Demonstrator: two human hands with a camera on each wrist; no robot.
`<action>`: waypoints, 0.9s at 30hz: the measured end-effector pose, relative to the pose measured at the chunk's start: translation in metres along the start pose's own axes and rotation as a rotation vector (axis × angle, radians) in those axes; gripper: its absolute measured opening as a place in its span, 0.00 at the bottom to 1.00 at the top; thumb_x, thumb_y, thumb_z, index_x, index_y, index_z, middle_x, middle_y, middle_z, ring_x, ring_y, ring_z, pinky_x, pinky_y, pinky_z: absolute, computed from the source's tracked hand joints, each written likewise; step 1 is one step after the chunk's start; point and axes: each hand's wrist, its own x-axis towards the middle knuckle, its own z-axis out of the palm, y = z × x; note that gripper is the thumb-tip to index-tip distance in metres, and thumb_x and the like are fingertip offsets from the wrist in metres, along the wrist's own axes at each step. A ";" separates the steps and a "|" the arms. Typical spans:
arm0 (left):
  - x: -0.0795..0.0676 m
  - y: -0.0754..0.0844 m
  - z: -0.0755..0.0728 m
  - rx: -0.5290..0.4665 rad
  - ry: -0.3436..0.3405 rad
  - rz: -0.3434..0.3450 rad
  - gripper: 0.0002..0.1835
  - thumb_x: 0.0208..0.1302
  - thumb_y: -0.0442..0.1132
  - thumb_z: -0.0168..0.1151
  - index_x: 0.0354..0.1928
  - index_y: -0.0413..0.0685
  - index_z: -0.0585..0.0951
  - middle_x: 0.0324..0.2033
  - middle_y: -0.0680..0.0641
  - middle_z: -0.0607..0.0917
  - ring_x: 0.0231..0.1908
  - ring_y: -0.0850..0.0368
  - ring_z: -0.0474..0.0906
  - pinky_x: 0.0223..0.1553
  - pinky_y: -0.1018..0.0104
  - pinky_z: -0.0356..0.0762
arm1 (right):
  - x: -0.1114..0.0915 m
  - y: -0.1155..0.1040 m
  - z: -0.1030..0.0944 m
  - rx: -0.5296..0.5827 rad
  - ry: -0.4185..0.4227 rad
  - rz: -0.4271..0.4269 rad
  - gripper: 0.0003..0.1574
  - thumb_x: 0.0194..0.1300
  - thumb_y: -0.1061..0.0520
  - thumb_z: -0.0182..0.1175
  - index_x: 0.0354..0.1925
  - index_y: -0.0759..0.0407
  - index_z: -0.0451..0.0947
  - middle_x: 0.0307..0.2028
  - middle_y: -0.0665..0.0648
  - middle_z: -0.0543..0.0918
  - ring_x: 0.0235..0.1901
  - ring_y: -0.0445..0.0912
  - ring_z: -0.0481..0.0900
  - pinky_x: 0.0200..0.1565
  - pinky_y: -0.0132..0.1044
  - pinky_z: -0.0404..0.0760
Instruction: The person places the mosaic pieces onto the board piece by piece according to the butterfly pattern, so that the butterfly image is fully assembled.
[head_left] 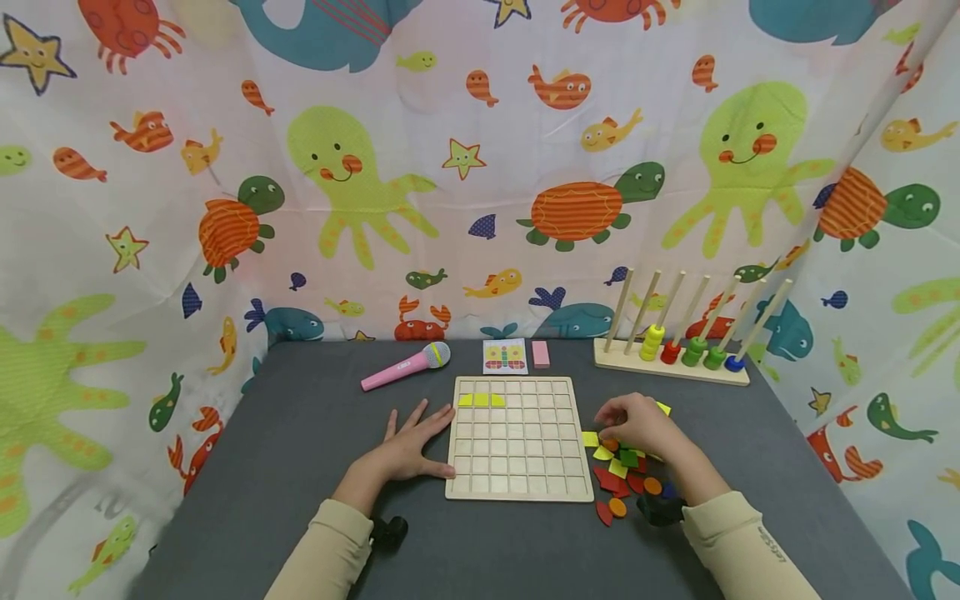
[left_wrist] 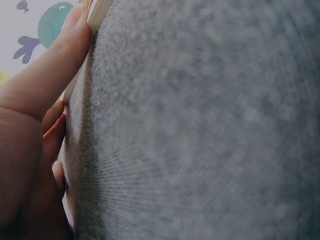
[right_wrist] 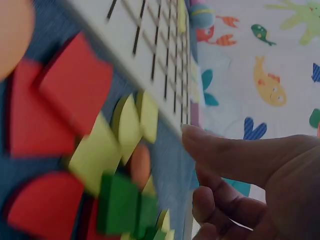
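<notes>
My left hand (head_left: 405, 446) lies with fingers spread at the left side of a wooden grid board (head_left: 532, 450), fingertips and thumb on its edge. Three yellow pieces (head_left: 482, 400) fill cells in the board's upper left. To the right of the board, my right hand (head_left: 637, 423) hovers over a loose pile of coloured shapes, its fingers loosely bent. In the right wrist view the thumb (right_wrist: 235, 155) reaches out above bent fingers, and no piece shows between them. Below lie red pieces (right_wrist: 80, 85), green pieces (right_wrist: 117, 205), yellow pieces (right_wrist: 127, 127) and an orange piece (right_wrist: 140, 164).
Behind the board are a pink toy microphone (head_left: 401, 367), a pattern card (head_left: 505, 357) and a pink block (head_left: 540, 354). A wooden peg stand (head_left: 671, 367) with coloured rings is at the back right. A printed sea-animal curtain (head_left: 480, 217) surrounds the dark table (head_left: 315, 467).
</notes>
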 end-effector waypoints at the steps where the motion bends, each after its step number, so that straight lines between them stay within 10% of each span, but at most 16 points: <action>1: 0.000 0.000 0.000 0.001 0.001 -0.001 0.61 0.45 0.75 0.70 0.80 0.73 0.51 0.80 0.62 0.51 0.81 0.47 0.30 0.70 0.30 0.16 | -0.001 0.003 -0.001 -0.010 -0.015 -0.003 0.12 0.59 0.61 0.73 0.44 0.59 0.87 0.36 0.55 0.85 0.34 0.47 0.78 0.38 0.41 0.81; 10: 0.001 -0.001 0.000 0.018 0.002 0.003 0.61 0.45 0.76 0.69 0.80 0.73 0.50 0.80 0.63 0.50 0.81 0.47 0.29 0.71 0.30 0.16 | -0.001 0.030 0.003 -0.073 -0.080 -0.006 0.15 0.58 0.59 0.74 0.45 0.55 0.87 0.39 0.55 0.83 0.37 0.48 0.75 0.41 0.44 0.78; 27: -0.002 0.003 0.000 0.017 0.000 0.005 0.61 0.46 0.74 0.70 0.80 0.71 0.51 0.80 0.61 0.50 0.81 0.46 0.30 0.71 0.30 0.17 | -0.002 0.033 0.004 0.014 0.062 -0.016 0.09 0.61 0.56 0.73 0.34 0.56 0.82 0.30 0.53 0.80 0.30 0.48 0.73 0.33 0.39 0.73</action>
